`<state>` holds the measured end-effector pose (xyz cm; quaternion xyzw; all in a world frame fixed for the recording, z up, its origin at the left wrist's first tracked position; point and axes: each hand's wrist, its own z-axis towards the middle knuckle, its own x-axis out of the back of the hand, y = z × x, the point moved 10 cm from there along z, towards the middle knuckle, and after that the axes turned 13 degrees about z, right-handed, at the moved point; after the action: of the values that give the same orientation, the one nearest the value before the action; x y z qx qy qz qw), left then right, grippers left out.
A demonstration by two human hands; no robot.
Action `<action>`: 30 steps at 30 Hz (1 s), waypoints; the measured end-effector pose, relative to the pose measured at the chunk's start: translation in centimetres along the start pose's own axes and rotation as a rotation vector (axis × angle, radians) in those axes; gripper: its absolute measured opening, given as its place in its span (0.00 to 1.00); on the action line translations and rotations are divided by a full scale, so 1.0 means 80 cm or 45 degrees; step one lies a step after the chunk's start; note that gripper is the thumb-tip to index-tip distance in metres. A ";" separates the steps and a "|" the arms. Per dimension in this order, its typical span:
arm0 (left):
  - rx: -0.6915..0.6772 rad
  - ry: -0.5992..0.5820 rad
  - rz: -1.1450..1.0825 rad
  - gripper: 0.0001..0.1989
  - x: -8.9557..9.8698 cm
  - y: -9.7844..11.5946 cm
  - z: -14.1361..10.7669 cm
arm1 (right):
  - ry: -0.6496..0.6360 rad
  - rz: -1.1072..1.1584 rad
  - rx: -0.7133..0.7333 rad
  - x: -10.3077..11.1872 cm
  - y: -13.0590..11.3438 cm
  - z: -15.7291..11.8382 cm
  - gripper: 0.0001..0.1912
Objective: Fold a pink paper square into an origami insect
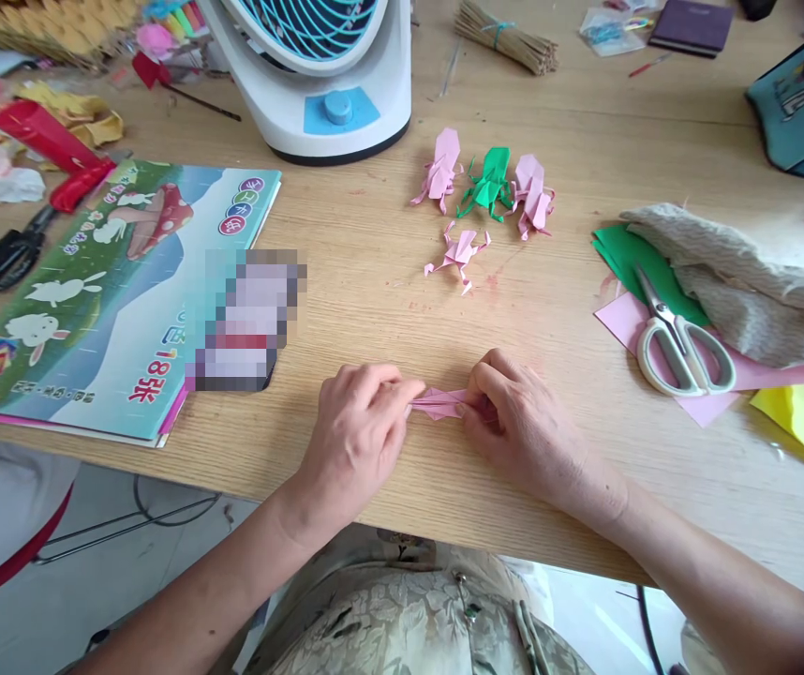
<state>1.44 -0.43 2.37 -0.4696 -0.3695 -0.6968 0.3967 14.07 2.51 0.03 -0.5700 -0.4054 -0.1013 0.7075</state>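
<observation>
A narrow piece of folded pink paper (pixel 439 403) lies close above the table near its front edge, with pointed layers showing in its middle. My left hand (pixel 362 422) pinches its left end between thumb and fingers. The right end is gripped by my right hand (pixel 521 422), whose curled fingers hide that part. Beyond the hands sit several finished origami figures: a green one (pixel 493 181), pink ones beside it on the left (pixel 442 169) and right (pixel 532 192), and a smaller pink figure (pixel 459 253) nearest to me.
White-handled scissors (pixel 683 347) rest on pink and green paper sheets (pixel 687 291) at right, by a grey cloth (pixel 746 281). Leftward are a picture-covered paper pack (pixel 135 300) and a blurred-out phone (pixel 251 319). A white fan (pixel 324 94) stands at the back.
</observation>
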 end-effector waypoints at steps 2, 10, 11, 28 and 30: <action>-0.187 0.017 0.079 0.17 0.005 0.018 -0.005 | 0.004 -0.008 0.012 0.000 -0.001 -0.001 0.10; -0.521 -0.116 0.315 0.21 -0.011 0.044 -0.020 | 0.005 -0.032 0.008 0.001 -0.002 0.001 0.11; -0.522 -0.133 0.318 0.21 -0.013 0.044 -0.021 | 0.004 -0.033 0.008 0.001 -0.002 0.001 0.11; -0.419 -0.264 0.318 0.22 -0.020 0.058 -0.019 | -0.004 -0.028 -0.001 0.000 -0.001 -0.001 0.11; -0.430 -0.242 0.318 0.23 -0.018 0.061 -0.018 | -0.005 -0.031 -0.003 0.000 -0.002 0.000 0.11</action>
<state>5.65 -3.42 1.30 -0.6350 -0.2221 -0.6470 0.3591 13.99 2.43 0.15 -0.5659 -0.4136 -0.1093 0.7048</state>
